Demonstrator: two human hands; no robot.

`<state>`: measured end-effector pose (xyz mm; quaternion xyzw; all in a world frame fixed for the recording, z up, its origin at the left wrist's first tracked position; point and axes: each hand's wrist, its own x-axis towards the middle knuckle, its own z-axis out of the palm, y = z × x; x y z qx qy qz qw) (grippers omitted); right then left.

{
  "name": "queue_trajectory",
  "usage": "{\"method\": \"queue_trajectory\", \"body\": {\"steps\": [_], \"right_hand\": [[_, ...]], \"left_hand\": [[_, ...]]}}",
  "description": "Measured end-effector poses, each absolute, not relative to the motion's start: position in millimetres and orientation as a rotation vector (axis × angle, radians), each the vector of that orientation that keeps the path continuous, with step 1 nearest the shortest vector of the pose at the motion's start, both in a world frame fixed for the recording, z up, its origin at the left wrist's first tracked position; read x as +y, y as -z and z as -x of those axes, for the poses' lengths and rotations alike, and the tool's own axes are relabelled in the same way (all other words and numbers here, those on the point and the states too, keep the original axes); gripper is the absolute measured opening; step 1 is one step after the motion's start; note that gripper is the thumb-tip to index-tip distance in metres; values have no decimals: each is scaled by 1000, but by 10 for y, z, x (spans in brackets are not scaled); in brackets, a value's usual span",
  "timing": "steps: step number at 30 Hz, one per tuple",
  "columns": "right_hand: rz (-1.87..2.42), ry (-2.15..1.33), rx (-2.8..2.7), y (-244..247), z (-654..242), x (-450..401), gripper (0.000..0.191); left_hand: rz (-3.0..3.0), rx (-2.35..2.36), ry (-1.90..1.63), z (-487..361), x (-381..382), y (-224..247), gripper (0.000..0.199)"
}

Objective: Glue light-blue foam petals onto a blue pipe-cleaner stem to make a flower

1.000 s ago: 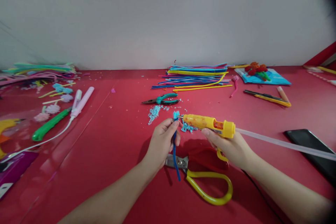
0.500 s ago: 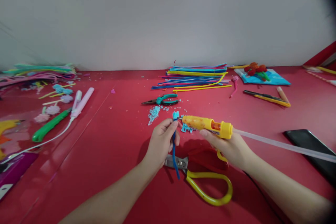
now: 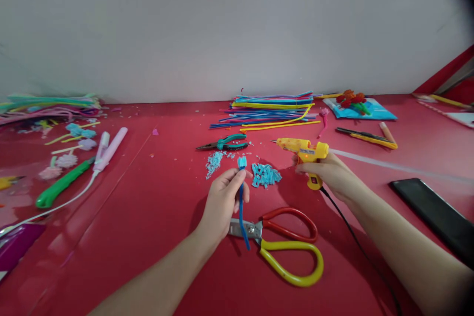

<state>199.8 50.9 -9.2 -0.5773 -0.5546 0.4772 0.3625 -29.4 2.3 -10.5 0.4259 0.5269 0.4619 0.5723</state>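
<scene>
Between thumb and fingers, my left hand pinches a blue pipe cleaner, with light blue bits clustered at its upper end. My right hand is wrapped round a yellow hot glue gun, whose nozzle points left, apart from the pipe cleaner. A clear glue stick runs out of its back end. Below the hands lie scissors with one red and one yellow handle. A pile of light blue cut pieces rests between the two hands.
Behind the hands are teal-handled pliers, fine blue scraps and a bundle of pipe cleaners. To the right lie a utility knife and a black phone. A pink heated wand and a green-handled tool lie left.
My right hand has drawn the glue gun away from the pipe cleaner, to the right, uncovering the light blue pile and the scissors' red handle. My left hand keeps its pinch.
</scene>
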Motion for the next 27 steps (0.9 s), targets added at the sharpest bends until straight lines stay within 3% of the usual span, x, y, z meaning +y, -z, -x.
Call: {"method": "queue_trajectory", "body": {"steps": [9,13,17,23,27], "right_hand": [[1778,-1117,-1668,147,-2059,576,39],[2016,-724,-1776,80,-2126,570,52],[2289,-37,-2064,30,-2136,536,61],[2208,114,-2152,23,-2029,475,41],[1791,-62,-2248,26,-1789,397,24]], "left_hand": [[-1021,1221,-992,269,0,86,27],[-1022,1214,-981,264,-3,79,27],[-1017,1203,-974,265,-1,85,28],[-1021,1208,-962,255,-9,75,27],[-1034,1199,-953,247,-13,80,27]]}}
